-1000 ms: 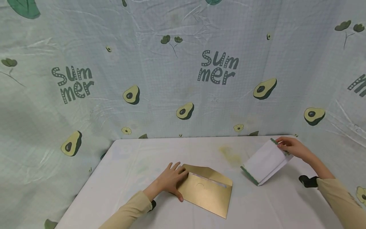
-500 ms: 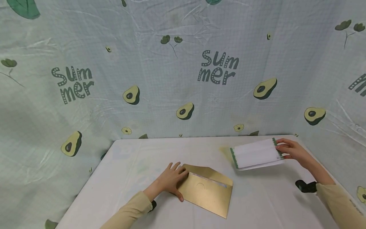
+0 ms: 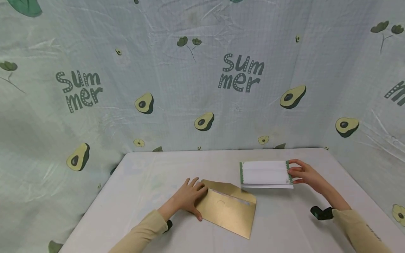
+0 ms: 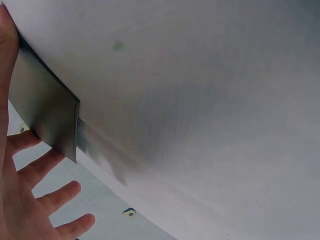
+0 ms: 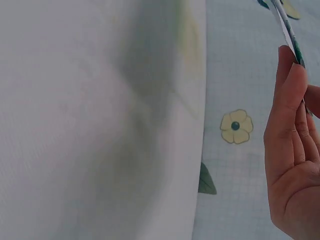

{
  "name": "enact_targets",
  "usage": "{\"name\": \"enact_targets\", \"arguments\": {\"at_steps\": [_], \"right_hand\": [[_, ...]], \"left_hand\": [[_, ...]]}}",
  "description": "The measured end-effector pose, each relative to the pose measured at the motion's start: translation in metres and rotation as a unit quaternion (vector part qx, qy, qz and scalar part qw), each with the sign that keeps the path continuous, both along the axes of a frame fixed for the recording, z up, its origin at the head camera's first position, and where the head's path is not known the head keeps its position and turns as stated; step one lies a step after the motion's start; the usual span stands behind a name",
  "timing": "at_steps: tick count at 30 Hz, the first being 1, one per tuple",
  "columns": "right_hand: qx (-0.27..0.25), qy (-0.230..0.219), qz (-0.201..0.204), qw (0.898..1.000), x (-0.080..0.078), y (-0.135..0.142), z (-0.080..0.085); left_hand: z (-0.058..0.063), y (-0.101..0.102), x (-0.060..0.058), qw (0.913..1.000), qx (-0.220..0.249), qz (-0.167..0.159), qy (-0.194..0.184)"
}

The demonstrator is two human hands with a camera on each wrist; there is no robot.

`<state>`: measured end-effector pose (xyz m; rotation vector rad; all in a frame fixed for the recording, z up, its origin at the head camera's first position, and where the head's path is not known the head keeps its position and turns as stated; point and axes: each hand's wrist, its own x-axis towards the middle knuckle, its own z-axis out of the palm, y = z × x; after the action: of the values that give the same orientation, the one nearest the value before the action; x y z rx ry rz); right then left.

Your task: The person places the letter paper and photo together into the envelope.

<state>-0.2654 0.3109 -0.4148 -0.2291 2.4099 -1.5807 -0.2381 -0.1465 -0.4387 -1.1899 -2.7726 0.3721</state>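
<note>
A gold envelope point(image 3: 226, 212) lies on the table with its flap point(image 3: 227, 189) folded back and a pale edge showing along its opening. My left hand point(image 3: 187, 197) holds the envelope's left end, thumb at the near edge and fingers towards the far edge. In the left wrist view the envelope point(image 4: 47, 100) sits between thumb and fingers. Behind and right of it, my right hand point(image 3: 307, 175) pinches a folded white sheet point(image 3: 265, 173) with green borders by its right end. The sheet point(image 5: 290, 35) appears nearly edge-on in the right wrist view, held above the table.
The white-covered table point(image 3: 152, 168) has a faint yellowish stain. A pale curtain point(image 3: 171, 77) printed with avocados and lettering hangs behind the table and along both sides. A black device point(image 3: 322, 213) sits at the right wrist.
My right hand has swung the folded sheet from a slant to level and carried it left, towards the envelope. The left hand and the envelope have stayed in place.
</note>
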Motion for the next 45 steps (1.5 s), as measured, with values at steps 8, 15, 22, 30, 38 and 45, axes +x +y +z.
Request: {"name": "enact_targets", "arguments": {"at_steps": [8,15,22,30,38,45], "right_hand": [[-0.009,0.026,-0.004,1.0,0.004,-0.02,-0.011],[0.05,0.074,-0.004,0.996,0.005,-0.027,-0.015],[0.101,0.107,0.025,0.989,0.002,-0.039,-0.019],[0.12,0.122,0.068,0.983,-0.003,-0.06,-0.022],[0.104,0.118,0.094,0.983,-0.007,-0.084,-0.024],[0.071,0.104,0.116,0.985,-0.008,-0.106,-0.029]], "left_hand": [[0.001,0.0,0.0,0.9999,0.006,0.0,-0.009],[0.002,0.0,0.0,0.9997,0.017,-0.004,-0.015],[0.002,-0.002,-0.002,0.9997,0.015,-0.007,-0.015],[0.002,-0.001,-0.001,0.9999,0.009,-0.008,-0.002],[0.003,-0.001,-0.001,0.9999,0.01,-0.008,-0.001],[0.002,-0.001,-0.001,0.9999,0.007,-0.01,0.006]]}}
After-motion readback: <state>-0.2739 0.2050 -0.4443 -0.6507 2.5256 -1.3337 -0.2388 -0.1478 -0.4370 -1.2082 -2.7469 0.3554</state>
